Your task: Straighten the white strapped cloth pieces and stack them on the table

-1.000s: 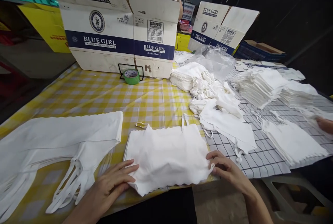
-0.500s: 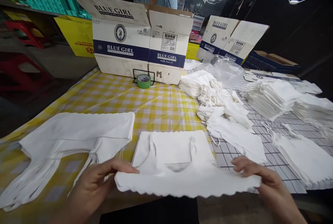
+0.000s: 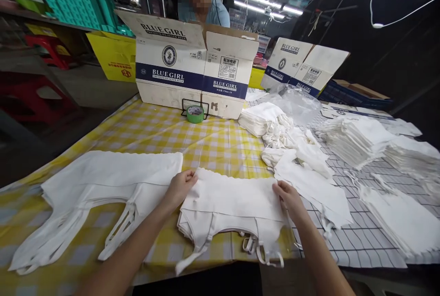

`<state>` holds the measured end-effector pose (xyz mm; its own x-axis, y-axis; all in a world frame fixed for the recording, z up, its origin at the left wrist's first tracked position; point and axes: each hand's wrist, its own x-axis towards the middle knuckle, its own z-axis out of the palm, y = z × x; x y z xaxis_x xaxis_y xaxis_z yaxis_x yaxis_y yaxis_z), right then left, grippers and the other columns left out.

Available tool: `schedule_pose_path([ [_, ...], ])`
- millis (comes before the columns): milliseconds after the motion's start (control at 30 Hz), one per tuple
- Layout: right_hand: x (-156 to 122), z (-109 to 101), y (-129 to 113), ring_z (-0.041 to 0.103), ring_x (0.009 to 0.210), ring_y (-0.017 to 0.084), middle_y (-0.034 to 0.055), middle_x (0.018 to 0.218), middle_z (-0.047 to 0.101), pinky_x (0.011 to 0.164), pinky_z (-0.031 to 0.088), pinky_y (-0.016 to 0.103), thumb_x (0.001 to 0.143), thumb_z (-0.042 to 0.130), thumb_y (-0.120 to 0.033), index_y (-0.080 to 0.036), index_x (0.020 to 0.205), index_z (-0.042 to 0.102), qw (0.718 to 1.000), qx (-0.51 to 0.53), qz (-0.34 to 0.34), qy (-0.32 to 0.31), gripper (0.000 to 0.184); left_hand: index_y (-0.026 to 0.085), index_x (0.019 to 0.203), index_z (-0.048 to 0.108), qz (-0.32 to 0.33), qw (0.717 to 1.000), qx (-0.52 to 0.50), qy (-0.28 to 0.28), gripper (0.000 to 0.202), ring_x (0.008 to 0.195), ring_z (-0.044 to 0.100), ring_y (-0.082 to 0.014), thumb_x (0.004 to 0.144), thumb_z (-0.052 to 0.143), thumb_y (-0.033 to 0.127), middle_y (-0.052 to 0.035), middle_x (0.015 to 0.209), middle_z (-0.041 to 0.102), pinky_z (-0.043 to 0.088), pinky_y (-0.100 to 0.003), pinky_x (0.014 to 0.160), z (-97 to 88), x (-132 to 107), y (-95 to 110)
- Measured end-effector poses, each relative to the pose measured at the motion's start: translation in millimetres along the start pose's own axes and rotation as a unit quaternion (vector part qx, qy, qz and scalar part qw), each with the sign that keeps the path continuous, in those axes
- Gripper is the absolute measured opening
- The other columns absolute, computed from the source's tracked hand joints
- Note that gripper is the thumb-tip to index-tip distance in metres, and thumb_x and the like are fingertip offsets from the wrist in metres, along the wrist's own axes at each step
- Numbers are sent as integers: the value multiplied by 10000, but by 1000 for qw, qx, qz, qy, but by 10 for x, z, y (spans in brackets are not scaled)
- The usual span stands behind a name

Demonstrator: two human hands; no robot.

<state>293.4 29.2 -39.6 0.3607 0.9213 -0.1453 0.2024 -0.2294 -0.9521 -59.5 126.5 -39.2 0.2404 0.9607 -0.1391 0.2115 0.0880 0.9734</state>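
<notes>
White cloth stack (image 3: 233,200) lies at the near edge of the table (image 3: 154,135), its straps hanging over that edge. Left hand (image 3: 180,186) pinches its top left corner with curled fingers. Right hand (image 3: 288,195) pinches the top right corner. Another white pile (image 3: 103,181) lies just to the left.

White cloth bag stack (image 3: 233,200): flat on yellow checked tablecloth, scalloped edge far, handles dangling over table edge.
</notes>
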Motion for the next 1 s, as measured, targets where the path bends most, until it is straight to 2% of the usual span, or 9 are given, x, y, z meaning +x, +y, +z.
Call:
schedule_pose_path([
  [133,42,1,130,431,549,126,-12,622,517,502,350,242,699,631,-500,-182,716,569,1000,11,23,5,324,164,715,604,12,999,22,28,266,570,564,-169,666,598,424,-10,614,636,390,-251,532,-17,19,-26],
  [367,86,69,155,470,543,149,5,597,565,478,349,244,664,612,-541,-178,703,601,998,-32,24,57,364,175,688,550,-2,998,50,45,253,517,503,-137,693,567,427,22,563,581,328,-230,510,-53,84,-132],
  [533,106,112,165,484,596,151,2,643,579,523,365,236,680,600,-543,-166,711,599,995,-59,26,72,378,182,737,584,-6,996,71,54,256,524,514,-149,709,551,434,15,586,614,322,-240,515,-47,119,-189],
  [767,54,179,103,478,589,149,-4,624,562,522,357,239,691,608,-535,-168,701,585,995,-85,-1,59,367,190,719,595,11,992,96,82,222,576,530,-160,728,526,401,0,628,627,334,-253,560,-18,145,-216],
  [1000,-89,231,-39,508,573,177,9,575,573,486,364,254,642,632,-546,-178,654,583,997,-51,-13,55,371,182,684,582,16,995,79,66,244,550,498,-149,731,522,414,7,600,582,332,-250,545,-49,101,-189],
])
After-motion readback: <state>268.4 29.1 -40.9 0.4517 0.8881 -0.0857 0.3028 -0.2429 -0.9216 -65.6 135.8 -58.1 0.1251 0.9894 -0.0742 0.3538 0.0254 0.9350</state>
